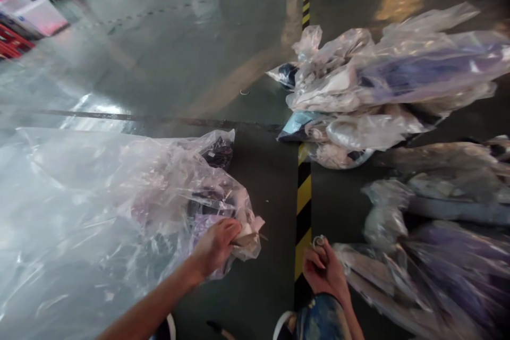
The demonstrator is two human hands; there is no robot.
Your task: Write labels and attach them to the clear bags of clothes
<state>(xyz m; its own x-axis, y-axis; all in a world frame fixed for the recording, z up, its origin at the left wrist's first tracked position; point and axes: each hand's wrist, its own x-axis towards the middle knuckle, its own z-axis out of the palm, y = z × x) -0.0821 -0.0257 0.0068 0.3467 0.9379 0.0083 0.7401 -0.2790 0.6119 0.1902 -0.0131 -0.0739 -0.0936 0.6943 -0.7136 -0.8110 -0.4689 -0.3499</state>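
A large clear plastic bag (87, 212) with dark and lilac contents lies on the floor at the left. My left hand (218, 244) is closed on the gathered, crumpled end of this bag, where pale paper-like material bunches past the fingers. To its right, above the striped floor line, my right hand (324, 268) pinches a small pale ring (318, 241) between thumb and fingers. What the ring is made of is too small to tell. The right hand is apart from the bag.
Several filled clear bags (398, 74) lie in a heap at the right, with more bags (450, 255) nearer me. Yellow-black tape (304, 191) runs along the floor. A thin curved piece (244, 92) lies farther off. Bins (37, 13) stand at the far left.
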